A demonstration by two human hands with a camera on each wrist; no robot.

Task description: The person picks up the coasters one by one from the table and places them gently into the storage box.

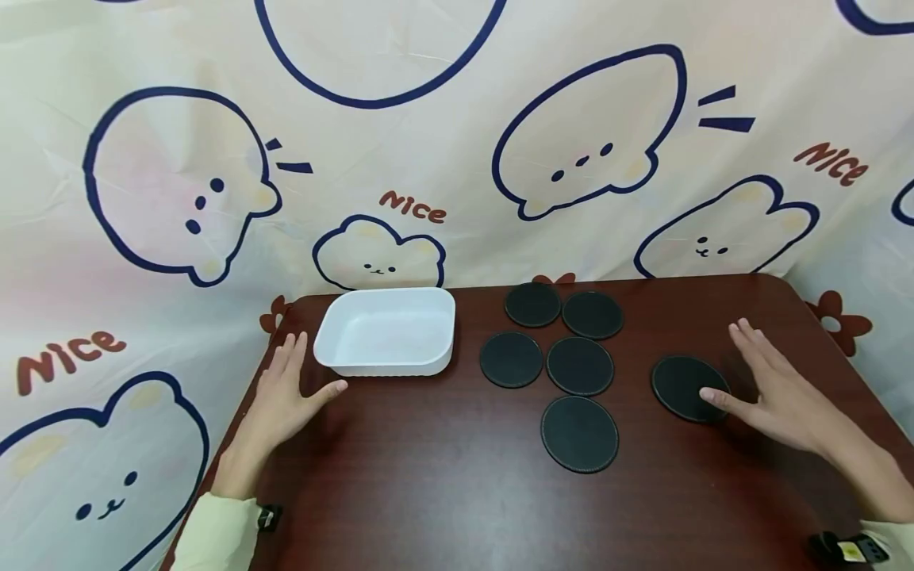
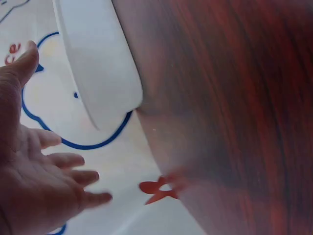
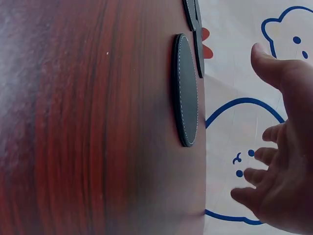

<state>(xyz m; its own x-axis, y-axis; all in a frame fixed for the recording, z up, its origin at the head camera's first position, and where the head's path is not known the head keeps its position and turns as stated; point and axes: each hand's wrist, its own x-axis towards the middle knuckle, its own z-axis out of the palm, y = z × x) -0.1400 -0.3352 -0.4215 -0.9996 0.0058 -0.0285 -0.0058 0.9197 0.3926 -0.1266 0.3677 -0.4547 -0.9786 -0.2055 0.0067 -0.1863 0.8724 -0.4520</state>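
Observation:
A white rectangular plastic container with rounded corners stands at the back left of the table. My left hand is just left of it, thumb held apart from the fingers and nothing in the grasp. On the right lies a round black coaster with stitching along its rim, also in the right wrist view as a dark disc. My right hand hovers at its right side, fingers spread, the thumb overlapping the coaster in the head view. The palm is bare in the right wrist view.
Several more black coasters lie flat between the container and my right hand, among them a front one and a back one. The dark brown wooden table has rounded back corners. A white cloth with cartoon bears hangs behind it.

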